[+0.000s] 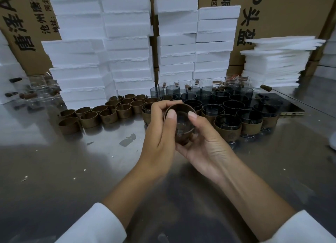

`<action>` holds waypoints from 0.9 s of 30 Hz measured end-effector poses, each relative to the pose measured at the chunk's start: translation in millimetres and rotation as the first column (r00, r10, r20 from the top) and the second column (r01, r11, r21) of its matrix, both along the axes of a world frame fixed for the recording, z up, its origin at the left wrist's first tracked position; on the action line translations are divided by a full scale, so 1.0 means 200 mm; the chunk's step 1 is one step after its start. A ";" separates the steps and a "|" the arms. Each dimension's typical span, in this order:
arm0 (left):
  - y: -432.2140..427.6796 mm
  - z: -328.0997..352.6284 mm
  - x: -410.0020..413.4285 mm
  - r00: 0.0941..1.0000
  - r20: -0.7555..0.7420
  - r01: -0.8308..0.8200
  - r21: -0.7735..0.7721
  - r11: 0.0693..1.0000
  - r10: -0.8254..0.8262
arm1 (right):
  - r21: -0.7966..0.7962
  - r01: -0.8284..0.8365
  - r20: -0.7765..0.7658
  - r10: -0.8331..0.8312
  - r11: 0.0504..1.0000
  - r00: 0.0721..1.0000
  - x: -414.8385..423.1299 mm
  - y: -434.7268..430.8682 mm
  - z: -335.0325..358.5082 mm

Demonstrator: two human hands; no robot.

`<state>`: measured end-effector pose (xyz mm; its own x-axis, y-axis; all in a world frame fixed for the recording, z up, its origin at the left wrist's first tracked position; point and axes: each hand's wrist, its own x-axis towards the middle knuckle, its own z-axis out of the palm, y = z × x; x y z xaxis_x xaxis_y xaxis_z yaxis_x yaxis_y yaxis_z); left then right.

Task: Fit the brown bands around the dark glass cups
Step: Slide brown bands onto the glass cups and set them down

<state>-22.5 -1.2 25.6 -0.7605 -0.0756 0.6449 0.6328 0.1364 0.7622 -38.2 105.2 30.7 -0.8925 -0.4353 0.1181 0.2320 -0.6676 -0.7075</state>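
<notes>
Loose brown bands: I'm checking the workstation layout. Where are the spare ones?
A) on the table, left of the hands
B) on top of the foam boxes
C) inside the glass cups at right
A: the loose brown bands stand in rows on the steel table, left of the left hand gripping the cup.

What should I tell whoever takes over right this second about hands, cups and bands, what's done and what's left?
Left hand: grips the held cup from its left side, thumb at the rim.
Right hand: holds the same cup from below and the right, thumb at the rim.
The held cup has a brown band around it; I cannot tell if it is fully seated.
Done: banded cups stand front right on the table.
Left: loose bands at the left, bare dark cups at the back.
</notes>
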 end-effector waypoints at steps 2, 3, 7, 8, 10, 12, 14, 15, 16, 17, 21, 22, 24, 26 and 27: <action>0.00 0.00 0.00 0.999 0.031 0.012 0.035 0.999 -0.013 | -0.016 0.010 0.008 -0.010 1.000 1.000 0.00 0.00 0.00; 0.01 0.00 0.00 0.999 0.052 0.009 0.056 0.998 -0.012 | -0.025 0.017 0.013 -0.016 1.000 1.000 0.00 0.00 -0.01; 0.02 -0.01 -0.02 0.976 0.208 0.038 0.155 0.987 -0.070 | -0.033 0.037 0.018 -0.036 0.999 0.999 -0.01 0.00 -0.01; 0.02 -0.01 -0.02 0.961 0.259 0.053 0.163 0.985 -0.094 | -0.032 0.045 0.023 -0.045 0.998 0.999 -0.01 0.00 -0.01; 0.02 -0.02 -0.03 0.926 0.353 0.083 0.162 0.983 -0.136 | -0.032 0.064 0.030 -0.063 0.997 0.998 -0.01 0.00 -0.01; 0.01 -0.02 -0.04 0.909 0.392 0.095 0.140 0.986 -0.143 | -0.015 0.081 0.024 -0.081 0.997 0.996 -0.02 0.01 -0.01; 0.01 -0.02 -0.03 0.913 0.389 0.081 0.116 0.990 -0.120 | 0.001 0.096 0.014 -0.096 0.995 0.995 -0.03 0.01 -0.03; 0.01 -0.02 -0.03 0.918 0.382 0.073 0.109 0.991 -0.109 | 0.004 0.104 0.012 -0.104 0.995 0.995 -0.03 0.01 -0.03; 0.01 -0.01 -0.03 0.922 0.375 0.066 0.108 0.992 -0.102 | 0.002 0.111 0.010 -0.111 0.994 0.994 -0.04 0.01 -0.04; 0.00 -0.01 -0.03 0.923 0.371 0.061 0.111 0.992 -0.098 | -0.002 0.117 0.009 -0.117 0.993 0.993 -0.04 0.01 -0.04; 0.00 0.00 -0.03 0.931 0.353 0.042 0.142 0.989 -0.090 | 0.017 0.119 -0.029 -0.119 0.993 0.993 -0.06 0.01 -0.05; 0.00 0.00 -0.03 0.932 0.351 0.042 0.146 0.988 -0.091 | 0.026 0.117 -0.039 -0.116 0.993 0.992 -0.07 0.01 -0.06; 0.00 0.00 -0.03 0.935 0.342 0.043 0.152 0.987 -0.094 | 0.043 0.121 -0.046 -0.119 0.992 0.992 -0.07 0.01 -0.06; 0.00 -0.01 -0.03 0.939 0.331 0.048 0.155 0.987 -0.098 | 0.053 0.125 -0.043 -0.123 0.991 0.991 -0.07 0.02 -0.07; 0.00 -0.01 -0.04 0.940 0.326 0.047 0.153 0.987 -0.096 | 0.059 0.128 -0.043 -0.125 0.990 0.991 -0.07 0.02 -0.07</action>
<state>-30.0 -1.4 23.6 -0.9359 -0.0852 0.3417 0.3448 -0.0242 0.9384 -52.1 108.7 17.7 -0.9360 -0.3268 0.1308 0.1197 -0.6450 -0.7548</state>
